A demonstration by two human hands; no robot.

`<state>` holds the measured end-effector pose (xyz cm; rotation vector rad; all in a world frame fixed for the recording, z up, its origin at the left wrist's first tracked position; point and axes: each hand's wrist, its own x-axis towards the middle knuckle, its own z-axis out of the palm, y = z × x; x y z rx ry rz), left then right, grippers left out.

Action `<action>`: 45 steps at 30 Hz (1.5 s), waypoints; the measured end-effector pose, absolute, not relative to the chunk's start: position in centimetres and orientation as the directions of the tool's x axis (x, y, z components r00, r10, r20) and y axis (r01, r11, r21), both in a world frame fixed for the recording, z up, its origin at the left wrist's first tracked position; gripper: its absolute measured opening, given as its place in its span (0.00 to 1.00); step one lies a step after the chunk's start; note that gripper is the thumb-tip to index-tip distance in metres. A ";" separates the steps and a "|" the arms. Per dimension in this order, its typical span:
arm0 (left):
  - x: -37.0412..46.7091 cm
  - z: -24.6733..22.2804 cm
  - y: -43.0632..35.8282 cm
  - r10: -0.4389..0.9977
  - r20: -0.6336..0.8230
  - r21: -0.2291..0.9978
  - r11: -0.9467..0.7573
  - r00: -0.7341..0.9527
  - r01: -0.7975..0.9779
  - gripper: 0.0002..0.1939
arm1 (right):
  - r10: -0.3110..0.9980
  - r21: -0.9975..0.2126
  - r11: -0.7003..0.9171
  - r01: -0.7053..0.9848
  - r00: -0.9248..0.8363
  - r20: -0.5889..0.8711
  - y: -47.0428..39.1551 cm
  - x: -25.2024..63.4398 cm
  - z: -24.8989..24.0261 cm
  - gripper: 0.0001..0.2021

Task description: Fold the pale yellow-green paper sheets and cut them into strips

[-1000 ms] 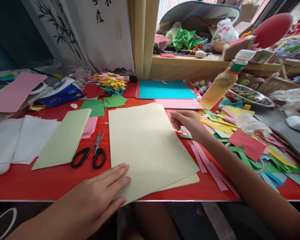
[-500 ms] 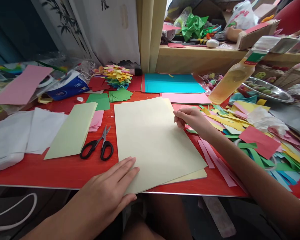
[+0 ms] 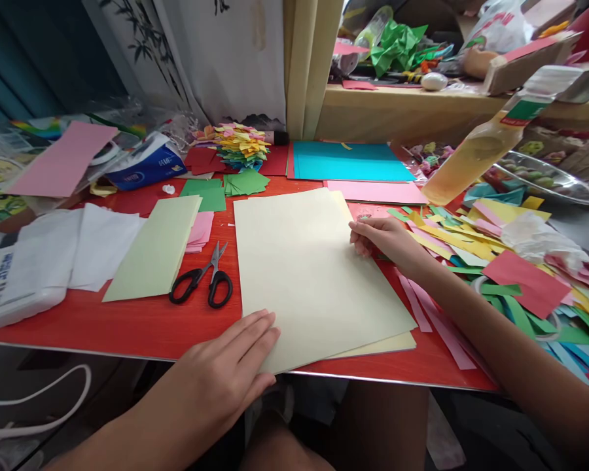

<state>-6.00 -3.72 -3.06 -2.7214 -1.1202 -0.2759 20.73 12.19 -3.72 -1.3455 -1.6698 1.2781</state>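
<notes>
Right of the cream sheets (image 3: 314,281) on our worktop (image 3: 127,327) stand a bottle (image 3: 481,157) part-filled with amber liquid (image 3: 464,173) and a metal dish (image 3: 569,192) of green pieces (image 3: 527,173); scissors (image 3: 213,263) lie left. Our left hand (image 3: 228,363) presses their near-left corner, thumb and fingers apart; our right hand (image 3: 383,242) curls at their right edge, its grip unclear to us.

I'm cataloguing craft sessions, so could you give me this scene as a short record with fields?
Left hand: fingers resting on the near-left corner of the cream sheets
Right hand: fingers curled at the sheets' right edge; grip unclear
Scissors: on the red table, left of the sheets
Behind the sheets: pink paper, then blue paper
Right side: loose paper strips, with a bottle behind them
</notes>
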 end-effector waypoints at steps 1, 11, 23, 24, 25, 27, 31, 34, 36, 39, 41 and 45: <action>-5.9 -3.0 -3.8 0.664 0.261 -0.118 -0.698 0.701 0.706 0.17 | 0.957 -0.938 0.007 0.345 -0.276 -0.094 12.2 20.7 -3.8 0.16; -7.1 -3.2 -3.7 0.708 0.211 0.059 -0.698 0.674 0.714 0.17 | 0.943 -0.915 0.089 0.394 -0.330 -0.050 12.0 20.8 -4.4 0.17; -7.2 -3.3 -3.5 0.690 0.280 0.134 -0.716 0.667 0.685 0.15 | 0.941 -0.914 0.091 0.395 -0.334 -0.050 12.1 20.9 -4.3 0.17; -7.2 -3.2 -3.3 0.700 0.277 0.180 -0.711 0.658 0.680 0.14 | 0.943 -0.916 0.085 0.393 -0.330 -0.054 12.1 20.9 -4.3 0.16; -7.1 -3.1 -3.1 0.719 0.270 0.236 -0.694 0.641 0.680 0.12 | 0.944 -0.916 0.081 0.392 -0.327 -0.056 12.0 20.9 -4.3 0.16; -6.8 -2.8 -2.5 0.784 0.235 0.353 -0.620 0.575 0.700 0.12 | 0.945 -0.913 0.091 0.398 -0.323 -0.047 12.0 20.8 -4.2 0.16; -5.7 -2.4 -1.7 0.902 0.137 0.512 -0.418 0.409 0.750 0.13 | 0.951 -0.860 0.208 0.466 -0.301 0.067 11.6 20.7 -4.1 0.14; -5.3 -1.9 -1.4 0.948 0.100 0.584 -0.302 0.302 0.754 0.09 | 0.930 -0.758 0.354 0.547 -0.294 0.222 11.3 20.8 -3.9 0.11; -5.2 -1.3 -1.0 0.977 0.120 0.612 -0.212 0.176 0.762 0.07 | 0.899 -0.656 0.433 0.618 -0.343 0.270 11.1 20.8 -3.7 0.15; -5.1 -0.2 -0.3 0.975 0.223 0.624 -0.126 -0.021 0.771 0.07 | 0.868 -0.493 0.491 0.718 -0.452 0.206 11.0 20.8 -3.8 0.24; -4.8 0.4 0.2 0.952 0.294 0.648 -0.130 -0.089 0.750 0.06 | 0.845 -0.398 0.528 0.750 -0.512 0.155 11.1 20.7 -4.3 0.28; -4.3 1.5 1.0 0.942 0.336 0.676 -0.237 -0.006 0.698 0.08 | 0.815 -0.269 0.574 0.773 -0.569 0.105 11.4 20.4 -5.4 0.29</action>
